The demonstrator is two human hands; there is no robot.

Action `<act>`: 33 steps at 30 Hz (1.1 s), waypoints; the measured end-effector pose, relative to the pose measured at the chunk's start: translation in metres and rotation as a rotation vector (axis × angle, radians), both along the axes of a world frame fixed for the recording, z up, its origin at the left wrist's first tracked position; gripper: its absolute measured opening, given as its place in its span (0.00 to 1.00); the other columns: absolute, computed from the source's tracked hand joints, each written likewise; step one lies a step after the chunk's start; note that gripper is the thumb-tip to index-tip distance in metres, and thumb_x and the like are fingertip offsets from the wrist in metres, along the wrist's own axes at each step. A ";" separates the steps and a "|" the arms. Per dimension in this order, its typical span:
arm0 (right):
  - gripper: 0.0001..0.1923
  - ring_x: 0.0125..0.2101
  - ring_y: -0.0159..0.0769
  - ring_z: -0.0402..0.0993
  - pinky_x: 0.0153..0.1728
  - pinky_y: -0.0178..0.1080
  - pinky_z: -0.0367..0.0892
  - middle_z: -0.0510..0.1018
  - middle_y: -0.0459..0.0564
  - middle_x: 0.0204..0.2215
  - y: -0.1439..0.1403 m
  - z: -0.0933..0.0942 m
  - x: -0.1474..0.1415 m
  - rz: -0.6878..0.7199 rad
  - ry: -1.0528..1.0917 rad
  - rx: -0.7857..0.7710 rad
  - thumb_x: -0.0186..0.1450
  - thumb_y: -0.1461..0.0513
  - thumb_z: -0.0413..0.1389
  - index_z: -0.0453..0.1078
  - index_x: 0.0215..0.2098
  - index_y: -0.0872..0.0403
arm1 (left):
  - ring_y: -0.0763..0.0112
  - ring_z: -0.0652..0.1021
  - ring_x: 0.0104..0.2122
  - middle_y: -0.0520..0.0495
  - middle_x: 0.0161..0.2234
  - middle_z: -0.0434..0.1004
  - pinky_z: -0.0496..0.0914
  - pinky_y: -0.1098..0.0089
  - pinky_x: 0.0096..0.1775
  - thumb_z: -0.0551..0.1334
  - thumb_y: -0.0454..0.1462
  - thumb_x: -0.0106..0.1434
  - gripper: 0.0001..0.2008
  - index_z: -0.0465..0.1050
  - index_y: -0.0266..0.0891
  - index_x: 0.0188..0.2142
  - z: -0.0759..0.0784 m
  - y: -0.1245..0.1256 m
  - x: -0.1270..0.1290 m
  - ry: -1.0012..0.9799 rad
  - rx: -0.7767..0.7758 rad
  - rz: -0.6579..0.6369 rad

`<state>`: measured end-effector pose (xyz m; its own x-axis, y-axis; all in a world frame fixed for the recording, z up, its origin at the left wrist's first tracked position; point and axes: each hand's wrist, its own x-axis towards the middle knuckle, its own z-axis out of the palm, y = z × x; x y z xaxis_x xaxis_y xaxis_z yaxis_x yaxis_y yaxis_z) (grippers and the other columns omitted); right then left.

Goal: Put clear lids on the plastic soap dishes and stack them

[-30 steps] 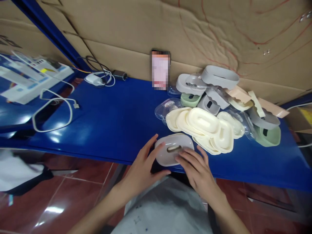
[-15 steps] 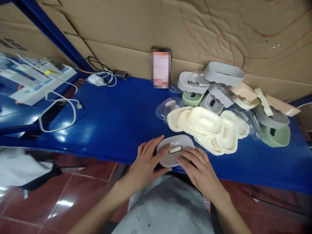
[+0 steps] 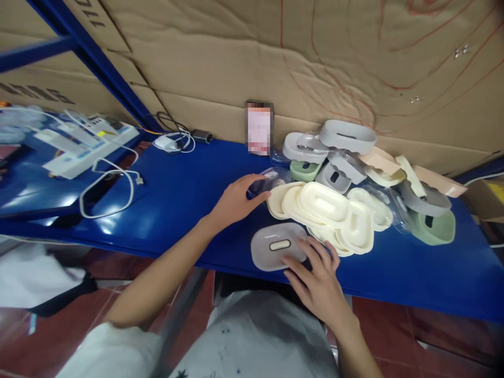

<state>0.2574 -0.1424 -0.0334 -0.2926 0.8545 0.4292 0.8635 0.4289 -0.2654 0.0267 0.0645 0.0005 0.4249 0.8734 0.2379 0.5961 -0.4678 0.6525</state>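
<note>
A grey oval plastic dish (image 3: 260, 251) with a cream slot in its middle lies at the table's front edge. My right hand (image 3: 317, 275) rests at its right end, fingers spread over the surface. Farther forward, my left hand (image 3: 238, 199) is open, thumb and forefinger apart, at a clear plastic cover (image 3: 271, 178). The left thumb tip is by the edge of the nearest of several overlapping cream oval trays (image 3: 325, 202); whether it touches one I cannot tell.
Behind the trays are grey holders (image 3: 348, 135), green holders (image 3: 437, 226) and peach pieces (image 3: 444, 181). A phone (image 3: 259, 128) leans on the cardboard wall (image 3: 205, 63). Left on the blue table (image 3: 177, 194) are a white charger (image 3: 165, 143), a power strip (image 3: 90, 152) and a looped cable (image 3: 108, 214).
My left hand has left the grey dish and moved forward to the clear cover. My right hand stays at the dish's right end. The camera view has shifted slightly.
</note>
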 end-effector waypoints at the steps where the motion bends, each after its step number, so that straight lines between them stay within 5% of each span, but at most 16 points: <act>1: 0.19 0.69 0.53 0.66 0.73 0.66 0.52 0.72 0.54 0.68 -0.001 -0.002 0.000 -0.018 -0.007 0.005 0.75 0.59 0.61 0.73 0.63 0.42 | 0.53 0.77 0.64 0.40 0.65 0.77 0.72 0.52 0.66 0.64 0.51 0.74 0.25 0.74 0.41 0.63 0.003 -0.008 -0.008 -0.041 0.020 0.006; 7: 0.45 0.75 0.60 0.56 0.67 0.64 0.70 0.49 0.59 0.79 -0.002 -0.014 0.008 -0.073 0.197 0.014 0.73 0.56 0.64 0.46 0.80 0.40 | 0.51 0.69 0.72 0.42 0.75 0.63 0.71 0.49 0.68 0.65 0.46 0.76 0.27 0.65 0.52 0.70 0.011 -0.097 -0.052 -0.036 0.088 -0.225; 11: 0.43 0.77 0.57 0.53 0.68 0.62 0.70 0.48 0.54 0.80 0.001 -0.012 0.012 -0.024 0.246 -0.057 0.75 0.57 0.62 0.45 0.81 0.37 | 0.47 0.66 0.74 0.39 0.77 0.55 0.71 0.45 0.68 0.64 0.43 0.77 0.29 0.61 0.52 0.73 -0.006 -0.132 -0.045 0.064 0.107 -0.346; 17: 0.39 0.74 0.52 0.61 0.68 0.60 0.70 0.60 0.55 0.77 0.003 -0.009 0.008 -0.028 0.257 -0.099 0.76 0.59 0.60 0.50 0.80 0.40 | 0.47 0.64 0.74 0.37 0.77 0.55 0.70 0.42 0.68 0.62 0.41 0.77 0.29 0.58 0.51 0.74 -0.012 -0.126 -0.028 0.067 0.087 -0.368; 23: 0.40 0.73 0.50 0.64 0.70 0.56 0.69 0.60 0.53 0.77 0.004 -0.009 0.007 -0.042 0.260 -0.101 0.76 0.58 0.60 0.49 0.80 0.41 | 0.39 0.63 0.73 0.32 0.75 0.54 0.69 0.37 0.67 0.66 0.52 0.73 0.36 0.57 0.50 0.74 -0.026 -0.129 -0.009 0.097 0.145 -0.272; 28: 0.41 0.71 0.49 0.67 0.71 0.53 0.68 0.61 0.52 0.76 0.002 -0.009 0.007 -0.079 0.198 -0.066 0.76 0.61 0.60 0.47 0.81 0.41 | 0.39 0.63 0.72 0.33 0.74 0.55 0.68 0.36 0.67 0.65 0.52 0.74 0.35 0.57 0.53 0.75 -0.040 -0.133 0.007 0.093 0.201 -0.184; 33: 0.43 0.70 0.49 0.69 0.71 0.52 0.69 0.63 0.54 0.75 -0.001 -0.011 0.005 -0.092 0.164 -0.028 0.75 0.61 0.62 0.48 0.81 0.44 | 0.42 0.65 0.71 0.34 0.73 0.58 0.69 0.40 0.66 0.67 0.51 0.73 0.34 0.61 0.52 0.73 -0.037 -0.129 0.006 0.081 0.266 -0.198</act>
<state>0.2626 -0.1434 -0.0443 -0.1406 0.8866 0.4407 0.8428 0.3407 -0.4166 0.0331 -0.0642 -0.0367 0.6065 0.6839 0.4055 0.5216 -0.7271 0.4463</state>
